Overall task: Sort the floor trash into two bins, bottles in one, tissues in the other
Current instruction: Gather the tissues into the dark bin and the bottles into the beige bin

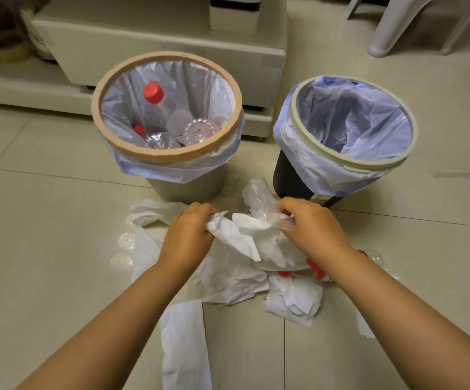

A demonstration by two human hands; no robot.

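I look down along my two bare forearms to a tiled floor [59,220]. My left hand [187,235] is curled tight round a crumpled white tissue [229,235], which trails from my fingers toward my other hand. My right hand [312,226], just beside the left, has fingers and thumb curled round one end of a crushed clear bottle [257,197]. The rest of the bottle sticks out past my fingertips, away from me. Under and between both hands lies a heap [233,280] of white tissues, all touching. A long strip [186,347] of tissue lies nearer me, beside my left forearm, and a loose tissue [155,211] lies just outside my left hand. Under my right wrist a second bottle [316,267], showing red, is mostly hidden. Beyond my left hand stands the tan bin [169,158], lined with a pale bag and holding clear bottles [153,92] with red caps, one of them upright. Beyond my right hand stands the green bin [340,161], dark-bodied, with a blue liner folded over its rim. The far end of the held bottle points at the gap between the two bins. Behind the bins is a cream cabinet [171,32], and far beyond my right hand are the legs of a pale chair [383,38].
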